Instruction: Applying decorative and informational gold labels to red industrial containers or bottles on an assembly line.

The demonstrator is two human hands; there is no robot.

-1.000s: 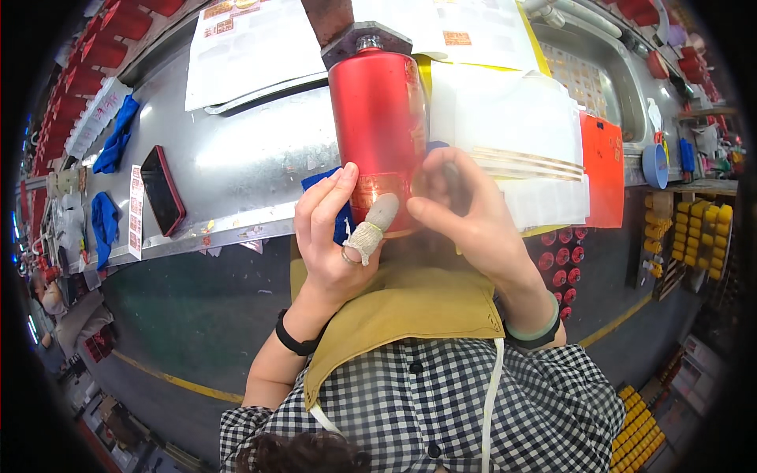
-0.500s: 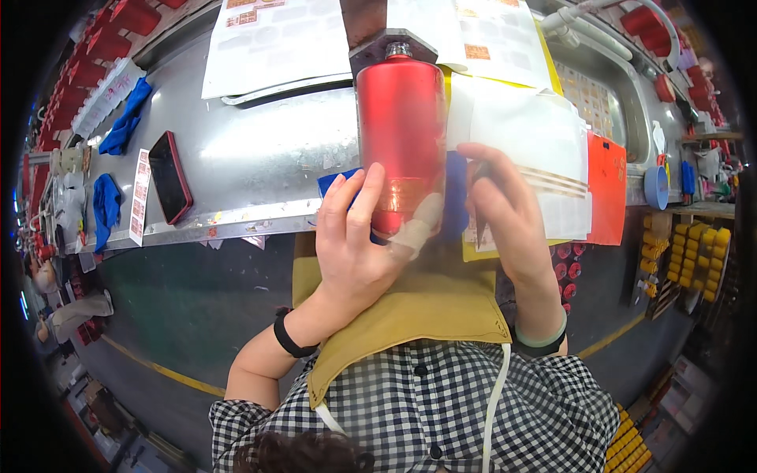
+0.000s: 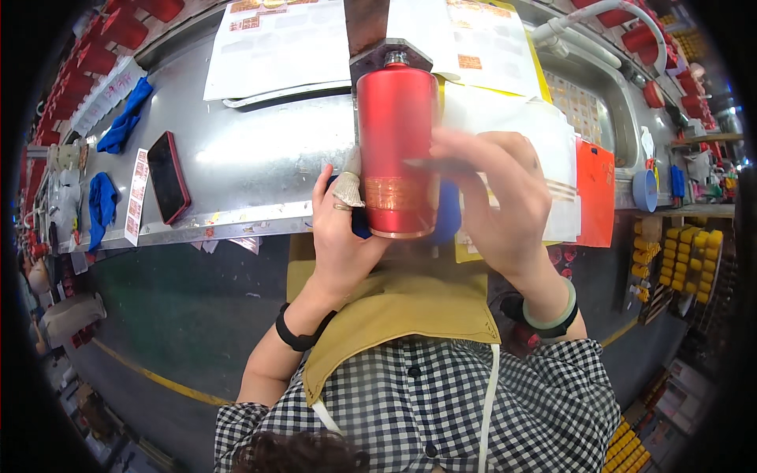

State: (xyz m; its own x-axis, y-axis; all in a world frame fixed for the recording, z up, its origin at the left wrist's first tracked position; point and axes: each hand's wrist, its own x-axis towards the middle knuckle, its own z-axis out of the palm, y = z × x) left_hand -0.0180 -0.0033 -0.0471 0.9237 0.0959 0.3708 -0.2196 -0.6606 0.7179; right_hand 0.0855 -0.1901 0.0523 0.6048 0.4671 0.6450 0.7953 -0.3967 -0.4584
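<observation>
A red bottle (image 3: 398, 118) with a clear neck and a gold label (image 3: 388, 194) low on its body points away from me over the bench edge. My left hand (image 3: 343, 229) is closed against its lower left side and base. One finger wears a pale cloth cover (image 3: 348, 189) pressed near the label; the thumb is partly hidden. My right hand (image 3: 505, 189), blurred by motion, pinches a thin dark pointed tool (image 3: 430, 165) whose tip lies across the bottle's right half. Blue cloth (image 3: 449, 211) shows behind the bottle's lower end.
The metal bench (image 3: 276, 150) carries printed sheets (image 3: 284, 47), white paper (image 3: 505, 118), a phone (image 3: 168, 177), a label strip (image 3: 136, 197) and blue cloths (image 3: 102, 209). An orange-red folder (image 3: 595, 193) sits at right by a sink (image 3: 623, 118). Beyond the bottle stands a dark metal block (image 3: 418, 55).
My left hand has shifted from across the lower front of the bottle to its left side. My right hand has moved left and up, bringing the tool over the bottle.
</observation>
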